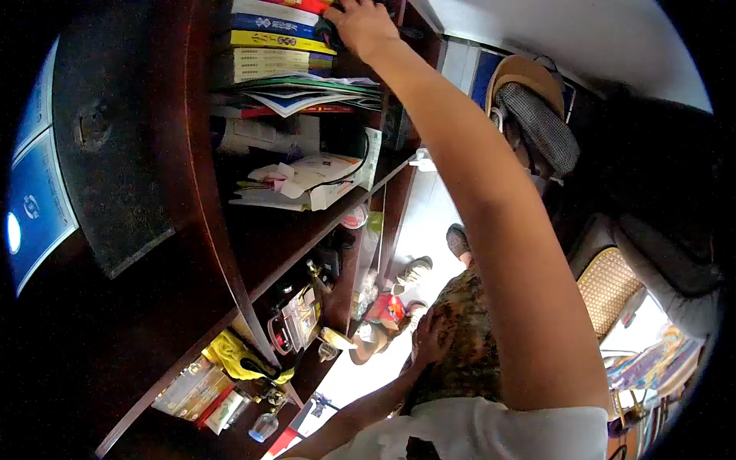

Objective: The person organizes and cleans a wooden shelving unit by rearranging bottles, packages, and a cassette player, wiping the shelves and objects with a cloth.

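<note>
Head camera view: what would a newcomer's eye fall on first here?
Probably the bare right arm, stretching from lower right to the right hand beside a stack of books at the top. Next, perhaps, the bright yellow item among the things at lower left, and the checked cap at upper right.
</note>
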{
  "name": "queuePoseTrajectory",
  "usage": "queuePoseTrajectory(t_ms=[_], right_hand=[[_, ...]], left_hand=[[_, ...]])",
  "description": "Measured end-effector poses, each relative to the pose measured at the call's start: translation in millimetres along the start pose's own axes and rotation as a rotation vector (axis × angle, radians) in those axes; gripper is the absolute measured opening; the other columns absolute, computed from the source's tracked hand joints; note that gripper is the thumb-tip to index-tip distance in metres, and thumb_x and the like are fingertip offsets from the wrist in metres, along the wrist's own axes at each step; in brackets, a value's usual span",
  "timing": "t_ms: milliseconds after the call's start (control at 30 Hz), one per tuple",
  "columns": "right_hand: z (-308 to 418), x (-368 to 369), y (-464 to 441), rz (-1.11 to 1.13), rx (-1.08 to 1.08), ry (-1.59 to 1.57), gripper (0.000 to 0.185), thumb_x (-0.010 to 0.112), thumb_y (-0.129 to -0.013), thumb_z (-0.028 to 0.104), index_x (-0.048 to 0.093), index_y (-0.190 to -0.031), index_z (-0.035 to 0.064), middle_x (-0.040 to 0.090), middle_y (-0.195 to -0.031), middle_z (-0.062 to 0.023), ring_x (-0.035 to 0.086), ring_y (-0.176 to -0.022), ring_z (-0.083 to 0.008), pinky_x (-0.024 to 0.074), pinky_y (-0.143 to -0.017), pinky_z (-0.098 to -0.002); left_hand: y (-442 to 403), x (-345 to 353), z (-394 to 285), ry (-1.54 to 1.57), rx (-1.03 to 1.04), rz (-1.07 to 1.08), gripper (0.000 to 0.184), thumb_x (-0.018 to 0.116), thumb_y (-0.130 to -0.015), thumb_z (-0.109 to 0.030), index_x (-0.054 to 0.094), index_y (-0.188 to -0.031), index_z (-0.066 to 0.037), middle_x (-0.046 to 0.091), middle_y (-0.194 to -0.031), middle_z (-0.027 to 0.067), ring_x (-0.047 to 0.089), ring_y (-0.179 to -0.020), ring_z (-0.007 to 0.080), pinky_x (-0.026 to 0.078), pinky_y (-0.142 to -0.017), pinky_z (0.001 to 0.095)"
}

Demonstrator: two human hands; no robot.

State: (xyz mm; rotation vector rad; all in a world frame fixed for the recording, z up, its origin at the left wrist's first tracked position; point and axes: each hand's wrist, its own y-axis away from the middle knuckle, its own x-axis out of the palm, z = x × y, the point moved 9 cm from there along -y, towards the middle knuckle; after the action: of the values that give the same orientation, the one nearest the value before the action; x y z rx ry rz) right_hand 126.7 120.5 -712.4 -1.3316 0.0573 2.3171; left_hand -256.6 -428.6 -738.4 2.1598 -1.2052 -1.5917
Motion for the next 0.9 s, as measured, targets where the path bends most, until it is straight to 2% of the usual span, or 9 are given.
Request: queuePoseTrajectory(t_ms=[133, 233, 400, 500, 633, 700, 733, 833, 900], right_hand=[[-8, -35, 46, -0.182, -0.238, -0.058, 0.036, 0.053, -0.083, 0.015, 0.064, -0.115, 0.0272, 0.056, -0.117, -0.0082, 0.052, -0.111, -0.0302, 0.0451, -0.093, -0.0388], [8, -21, 61, -0.22, -0.434, -0.072, 0.034, 0.054, -0.083, 0.014, 0.065, -0.112, 0.0267, 0.056, -0.118, -0.0066, 0.052, -0.11, -0.0286, 0.045, -0.093, -0.0387], [18, 16, 21, 0.047, -0.183, -0.027, 0.034, 0.048, -0.092, 0.015, 0.06, -0.121, 0.0287, 0.05, -0.133, -0.0038, 0.044, -0.126, -0.0286, 0.0392, -0.102, -0.0467], [19, 19, 14, 0.077, -0.189, -0.042, 0.035, 0.048, -0.09, 0.014, 0.061, -0.12, 0.0282, 0.051, -0.132, -0.0052, 0.047, -0.123, -0.0296, 0.0411, -0.1, -0.0457], [-15, -15, 32, -0.126, -0.111, -0.08, 0.04, 0.056, -0.081, 0.011, 0.065, -0.117, 0.0275, 0.053, -0.127, -0.0067, 0.051, -0.116, -0.029, 0.0445, -0.097, -0.0437], [-36, -34, 44, -0.362, -0.065, -0.064, 0.04, 0.056, -0.08, 0.01, 0.066, -0.115, 0.028, 0.052, -0.13, -0.0041, 0.05, -0.119, -0.0277, 0.0434, -0.099, -0.0432], [-38, -14, 32, -0.027, -0.077, -0.045, 0.045, 0.048, -0.088, 0.015, 0.053, -0.133, 0.0156, 0.039, -0.143, -0.0145, 0.033, -0.133, -0.0348, 0.0303, -0.109, -0.045], [-15, -34, 40, -0.116, -0.202, -0.026, 0.039, 0.046, -0.087, 0.013, 0.06, -0.124, 0.0175, 0.048, -0.135, -0.0135, 0.042, -0.126, -0.0343, 0.0351, -0.105, -0.0451], [-8, -16, 52, -0.026, -0.312, 0.019, 0.037, 0.05, -0.083, 0.012, 0.064, -0.117, 0.0204, 0.05, -0.133, -0.0087, 0.045, -0.123, -0.0314, 0.0383, -0.103, -0.0429]], left_hand=[[-3, -4, -8, -0.009, -0.042, 0.055, 0.058, 0.066, -0.081, -0.038, 0.053, -0.131, -0.011, 0.035, -0.145, 0.0204, 0.045, -0.121, 0.0438, 0.042, -0.094, 0.0545], [0, -7, -10, 0.007, 0.0, -0.004, 0.055, 0.066, -0.082, -0.036, 0.054, -0.129, -0.011, 0.037, -0.144, 0.0203, 0.046, -0.12, 0.0436, 0.043, -0.093, 0.054], [-2, -1, -2, 0.052, -0.042, 0.053, 0.054, 0.066, -0.082, -0.037, 0.055, -0.128, -0.012, 0.034, -0.146, 0.0189, 0.042, -0.126, 0.0409, 0.041, -0.096, 0.0542], [-2, -1, -8, 0.028, -0.051, 0.051, 0.053, 0.066, -0.082, -0.037, 0.055, -0.129, -0.013, 0.032, -0.147, 0.0189, 0.041, -0.126, 0.0404, 0.04, -0.097, 0.0538], [0, 4, -7, -0.005, -0.076, 0.074, 0.054, 0.066, -0.082, -0.036, 0.053, -0.13, -0.015, 0.03, -0.149, 0.0186, 0.041, -0.126, 0.0407, 0.04, -0.098, 0.0535], [3, 6, -8, 0.013, -0.063, 0.055, 0.055, 0.066, -0.082, -0.035, 0.053, -0.131, -0.015, 0.03, -0.149, 0.0184, 0.041, -0.126, 0.0413, 0.04, -0.098, 0.0537], [4, 6, -8, 0.035, -0.054, 0.031, 0.055, 0.066, -0.082, -0.035, 0.052, -0.132, -0.015, 0.03, -0.149, 0.0184, 0.04, -0.126, 0.0417, 0.04, -0.098, 0.0539], [9, 3, -11, 0.04, -0.054, -0.008, 0.057, 0.066, -0.081, -0.035, 0.051, -0.133, -0.015, 0.03, -0.149, 0.0182, 0.04, -0.127, 0.0424, 0.04, -0.098, 0.0538], [6, 0, -16, 0.033, -0.063, 0.01, 0.058, 0.066, -0.081, -0.035, 0.051, -0.133, -0.014, 0.029, -0.149, 0.018, 0.04, -0.127, 0.0425, 0.04, -0.098, 0.0536]])
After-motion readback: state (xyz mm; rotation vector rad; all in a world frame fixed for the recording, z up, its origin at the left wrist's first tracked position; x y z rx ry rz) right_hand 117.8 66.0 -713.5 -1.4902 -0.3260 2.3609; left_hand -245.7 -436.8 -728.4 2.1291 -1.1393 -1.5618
